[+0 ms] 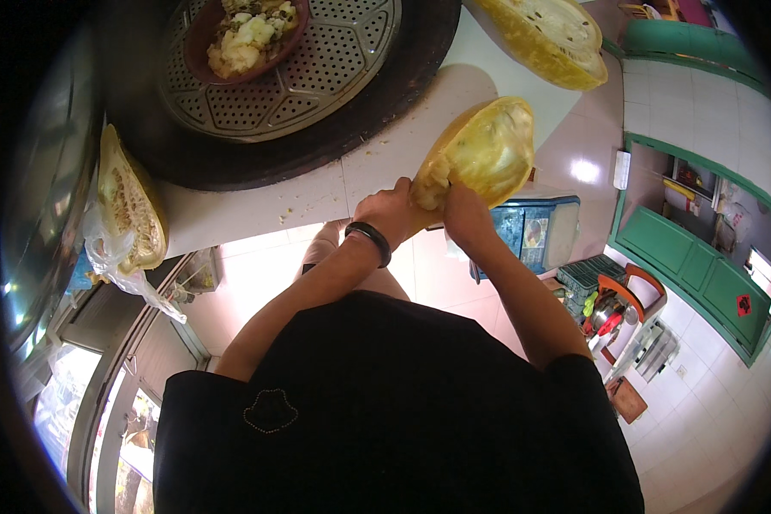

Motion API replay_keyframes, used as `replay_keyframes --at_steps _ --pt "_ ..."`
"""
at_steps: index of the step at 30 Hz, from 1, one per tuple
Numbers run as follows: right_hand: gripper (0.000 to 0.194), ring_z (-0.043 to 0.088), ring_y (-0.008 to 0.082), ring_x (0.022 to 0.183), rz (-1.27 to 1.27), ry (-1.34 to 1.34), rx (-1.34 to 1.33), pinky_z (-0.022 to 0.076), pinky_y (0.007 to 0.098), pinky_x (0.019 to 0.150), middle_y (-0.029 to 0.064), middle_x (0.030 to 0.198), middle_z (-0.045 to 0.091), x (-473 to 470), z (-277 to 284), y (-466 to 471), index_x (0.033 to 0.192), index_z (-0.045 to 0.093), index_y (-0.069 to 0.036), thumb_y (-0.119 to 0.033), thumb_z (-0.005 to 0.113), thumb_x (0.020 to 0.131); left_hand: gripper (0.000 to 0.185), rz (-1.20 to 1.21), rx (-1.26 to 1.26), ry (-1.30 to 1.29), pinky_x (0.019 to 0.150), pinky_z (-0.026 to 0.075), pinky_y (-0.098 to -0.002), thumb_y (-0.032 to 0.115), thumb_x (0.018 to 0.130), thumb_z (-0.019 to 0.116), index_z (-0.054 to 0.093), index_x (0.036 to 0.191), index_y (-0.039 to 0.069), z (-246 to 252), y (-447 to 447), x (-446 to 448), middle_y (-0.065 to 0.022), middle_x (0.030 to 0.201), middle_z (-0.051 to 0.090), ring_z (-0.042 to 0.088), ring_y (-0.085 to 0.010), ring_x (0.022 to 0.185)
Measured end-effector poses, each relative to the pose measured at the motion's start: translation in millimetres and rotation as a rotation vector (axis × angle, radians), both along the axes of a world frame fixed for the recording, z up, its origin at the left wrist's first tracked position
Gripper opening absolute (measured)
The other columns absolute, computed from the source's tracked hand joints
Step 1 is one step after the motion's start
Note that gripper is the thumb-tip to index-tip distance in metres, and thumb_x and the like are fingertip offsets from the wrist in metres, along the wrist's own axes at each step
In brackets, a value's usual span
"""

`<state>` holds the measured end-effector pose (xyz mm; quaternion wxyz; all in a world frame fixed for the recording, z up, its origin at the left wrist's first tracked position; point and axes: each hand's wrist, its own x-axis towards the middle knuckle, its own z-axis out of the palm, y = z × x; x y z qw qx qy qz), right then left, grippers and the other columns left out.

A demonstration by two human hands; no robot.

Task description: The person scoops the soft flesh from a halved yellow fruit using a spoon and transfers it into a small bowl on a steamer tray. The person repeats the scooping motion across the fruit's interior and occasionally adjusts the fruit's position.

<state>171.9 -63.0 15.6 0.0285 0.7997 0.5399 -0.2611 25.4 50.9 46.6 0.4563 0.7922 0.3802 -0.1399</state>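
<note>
A hollowed half of a yellow gourd, probably a squash (482, 151), is tilted over the counter's front edge with its cut face up. My left hand (389, 209), a black bracelet at its wrist, grips the near end. Fingers curled, my right hand (468, 215) is at the near rim, beside loosened pale pulp (432, 189). Whether it holds a small tool is hidden. Beyond, a reddish bowl (199, 54) of scooped pulp and seeds (247, 48) stands on a perforated metal steamer plate (327, 80) within a large dark wok (405, 106).
Another gourd half with seeds (546, 38) lies at the counter's (250, 218) far right. A seeded piece (125, 205) rests at the left beside a clear plastic bag (144, 292). Pulp crumbs dot the counter. Below right are a blue container (507, 231) and a dark green crate (578, 276).
</note>
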Motion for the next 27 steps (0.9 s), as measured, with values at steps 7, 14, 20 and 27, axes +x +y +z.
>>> replay_keyframes --at_steps 7,14,20,27 --pt "0.011 0.067 0.0287 0.074 -0.013 -0.438 -0.247 0.0542 0.0371 0.062 0.0149 0.08 0.066 85 19 13 0.094 0.052 -0.005 -0.013 0.047 0.087 0.026 -0.059 0.027 0.058 0.063 0.051 -0.0441 0.015 0.087 0.046 0.045 0.112 0.007 -5 0 0 -0.02 0.076 0.064 0.063 -0.036 0.069" --pt "0.016 0.068 0.0262 0.076 0.06 -0.545 -0.382 0.0547 0.0351 0.066 0.0169 0.081 0.067 118 6 5 0.097 0.054 -0.002 -0.012 0.049 0.085 0.026 -0.047 0.134 -0.032 0.061 0.05 -0.0446 0.014 0.087 0.047 0.046 0.112 0.008 -24 -6 -6 -0.0198 0.075 0.064 0.063 -0.0363 0.068" --pt "0.01 0.066 0.0335 0.074 -0.035 -0.371 -0.349 0.0534 0.0429 0.064 0.0184 0.079 0.065 86 1 -13 0.087 0.055 -0.002 -0.008 0.047 0.084 0.029 0.06 0.074 -0.041 0.063 0.049 -0.047 0.015 0.087 0.047 0.045 0.115 0.009 -25 -7 -4 -0.0207 0.075 0.063 0.062 -0.038 0.07" --pt "0.012 0.062 0.0346 0.081 0.036 -0.12 -0.219 0.0504 0.044 0.067 0.0202 0.084 0.062 31 16 -15 0.086 0.058 0.002 -0.007 0.052 0.08 0.035 0.087 -0.04 0.035 0.067 0.049 -0.0483 0.015 0.087 0.048 0.038 0.12 0.011 -17 -10 1 -0.0226 0.076 0.063 0.062 -0.0398 0.071"
